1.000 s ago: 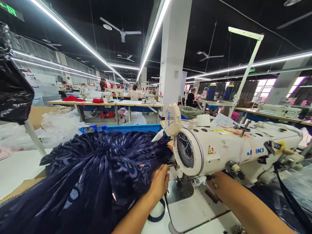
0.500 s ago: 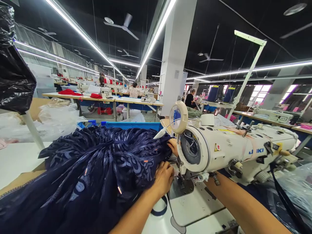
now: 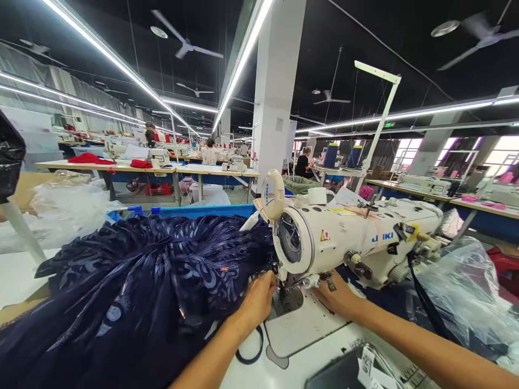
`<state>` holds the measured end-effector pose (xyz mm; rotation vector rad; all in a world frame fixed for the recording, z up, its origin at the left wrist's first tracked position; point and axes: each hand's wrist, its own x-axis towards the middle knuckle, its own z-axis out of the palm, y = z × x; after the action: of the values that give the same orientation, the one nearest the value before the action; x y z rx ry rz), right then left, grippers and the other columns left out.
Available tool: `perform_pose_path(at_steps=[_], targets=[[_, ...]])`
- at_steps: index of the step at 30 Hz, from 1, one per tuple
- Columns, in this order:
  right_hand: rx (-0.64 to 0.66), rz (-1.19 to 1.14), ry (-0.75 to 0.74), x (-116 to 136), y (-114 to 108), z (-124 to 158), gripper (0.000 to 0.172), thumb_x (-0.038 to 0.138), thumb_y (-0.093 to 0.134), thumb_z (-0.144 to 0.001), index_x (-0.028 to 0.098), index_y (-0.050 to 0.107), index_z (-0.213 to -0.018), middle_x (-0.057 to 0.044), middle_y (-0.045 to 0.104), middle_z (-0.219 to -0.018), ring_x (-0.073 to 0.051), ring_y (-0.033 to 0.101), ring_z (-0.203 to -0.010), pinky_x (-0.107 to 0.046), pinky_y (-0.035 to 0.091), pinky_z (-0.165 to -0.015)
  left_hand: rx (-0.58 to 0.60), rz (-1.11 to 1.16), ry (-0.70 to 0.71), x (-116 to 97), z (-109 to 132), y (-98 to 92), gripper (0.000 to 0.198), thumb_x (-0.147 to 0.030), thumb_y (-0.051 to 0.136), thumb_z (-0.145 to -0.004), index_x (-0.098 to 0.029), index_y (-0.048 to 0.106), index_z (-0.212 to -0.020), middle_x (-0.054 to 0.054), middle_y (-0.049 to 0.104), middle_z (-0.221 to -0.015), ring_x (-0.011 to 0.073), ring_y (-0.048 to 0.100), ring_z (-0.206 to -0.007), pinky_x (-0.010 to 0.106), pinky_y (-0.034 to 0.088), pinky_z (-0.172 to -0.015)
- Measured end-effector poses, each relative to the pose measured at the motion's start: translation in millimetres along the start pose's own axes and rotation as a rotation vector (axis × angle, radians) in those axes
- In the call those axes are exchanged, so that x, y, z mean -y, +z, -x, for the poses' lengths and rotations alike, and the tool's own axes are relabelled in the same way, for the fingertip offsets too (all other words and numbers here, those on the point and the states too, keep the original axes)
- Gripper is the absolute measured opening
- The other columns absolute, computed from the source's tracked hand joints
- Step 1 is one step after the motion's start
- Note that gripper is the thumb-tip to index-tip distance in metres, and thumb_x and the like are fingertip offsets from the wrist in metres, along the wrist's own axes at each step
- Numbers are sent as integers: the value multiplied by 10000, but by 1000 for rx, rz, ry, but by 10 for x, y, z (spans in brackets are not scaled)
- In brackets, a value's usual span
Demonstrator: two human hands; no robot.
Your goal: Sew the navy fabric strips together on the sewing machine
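Matt navy cloth [image 3: 141,319] and a smooth, painted sewing machine [image 3: 336,237].
The cloth is soft and gathered, its patterns shinier than the ground; the machine's cream casing has a low gloss, its needle plate [image 3: 290,306] dull metal. The tabletop [image 3: 237,374] is smooth and white, the clear bag [image 3: 466,294] crinkled, glossy plastic, the 2 thread cones [image 3: 330,156] matt.

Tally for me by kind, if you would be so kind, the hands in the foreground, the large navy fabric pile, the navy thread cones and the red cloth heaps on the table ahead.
Hands: 2
Large navy fabric pile: 1
Navy thread cones: 2
Red cloth heaps: 2
Total: 7
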<state>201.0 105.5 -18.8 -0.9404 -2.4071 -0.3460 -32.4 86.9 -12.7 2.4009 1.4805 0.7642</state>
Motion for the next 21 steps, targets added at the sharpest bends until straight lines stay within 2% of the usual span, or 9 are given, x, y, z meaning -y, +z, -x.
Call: perform_pose_path(at_steps=[2,4,7,10,14,16,17,19,21], targets=[[-20,63,-93,23,-139,134,187,148,410,-855,155,578,-936,-109,592,-931,-257,512,-972,-510,390,-865,7,-9,-1,-18,21,-53,192,-32,353,-789,-190,442,-725,-2,537,-684,143,515,-663,231,350,-595],[-27,140,-172,23,-323,304,252,105,386,-844,162,539,-1036,-116,566,-1055,-253,456,-1082,-506,355,-922,27,-32,2,-46,48,-113,187,-32,375,-773,-187,475,-746,10,557,-722,157,529,-699,240,360,-617],[-56,232,-215,-59,-621,574,323,85,392,-826,192,497,-1112,-97,540,-1144,-236,435,-1127,-479,348,-946,67,-83,15,-104,89,-176,249,28,404,-694,-186,519,-747,28,575,-796,182,537,-778,279,362,-720],[-184,304,-209,-240,-925,790,364,114,436,-815,233,478,-1157,-87,556,-1124,-239,476,-1089,-469,325,-965,72,-124,4,-159,128,-179,341,104,354,-599,-174,525,-700,42,568,-820,194,528,-814,327,323,-812],[-398,369,-104,-553,-1410,881,434,162,472,-821,256,418,-1242,-126,557,-1088,-250,504,-1048,-466,345,-939,38,-94,-58,-194,174,-130,329,81,331,-625,-179,519,-699,35,549,-773,177,523,-723,282,356,-690],[-491,449,-10,-759,-1682,822,389,270,436,-860,202,431,-1243,-161,555,-1087,-256,486,-1071,-453,347,-921,12,-43,-89,-199,192,-101,283,36,333,-678,-186,509,-682,22,535,-722,165,520,-678,256,360,-633],[-547,489,92,-890,-1813,772,408,335,373,-885,129,450,-1229,-195,554,-1083,-261,469,-1091,-436,352,-906,-4,-12,-103,-201,198,-88,268,11,329,-706,-190,503,-675,17,529,-705,161,519,-671,249,362,-625],[-649,561,374,-1216,-2040,658,608,473,269,-888,-26,512,-1138,-265,559,-1043,-279,469,-1089,-396,375,-841,-34,50,-128,-206,203,-61,241,-28,330,-732,-193,490,-661,8,521,-675,153,517,-660,242,365,-623],[-655,646,645,-1606,-2185,574,785,568,198,-853,-106,554,-1042,-293,585,-942,-293,532,-994,-370,398,-675,-58,105,-155,-213,201,-39,208,-54,347,-730,-194,482,-654,-4,511,-636,148,506,-633,239,362,-608]])
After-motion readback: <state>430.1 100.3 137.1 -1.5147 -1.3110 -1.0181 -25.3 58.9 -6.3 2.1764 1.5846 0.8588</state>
